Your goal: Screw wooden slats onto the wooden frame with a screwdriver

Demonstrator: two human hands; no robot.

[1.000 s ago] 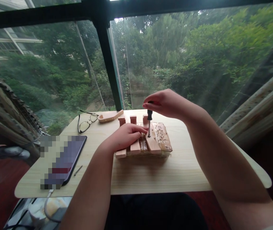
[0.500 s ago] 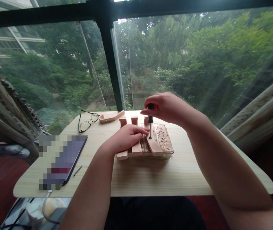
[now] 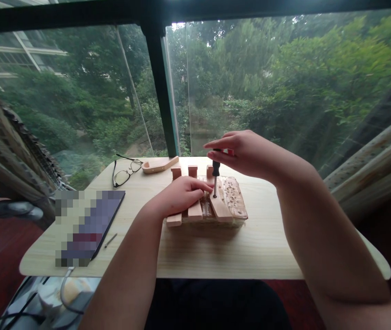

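My right hand has its fingers around the black and red handle of a screwdriver. The screwdriver stands upright, its tip on a dark screw in an angled wooden piece. My left hand presses down on the wooden pieces from the left, its fingertips beside the screwdriver tip. Under that hand lie more light wooden pieces, side by side. They all rest on a plastic-wrapped brown block with a pitted top.
On the pale wooden table lie a curved wooden part, eyeglasses, a blurred tablet with a cable, and a small metal bit. Windows rise behind; curtains hang at both sides.
The fingers of my right hand have shifted on the screwdriver handle and stretched out more, and the right wrist has moved to the right. My left hand holds its place.
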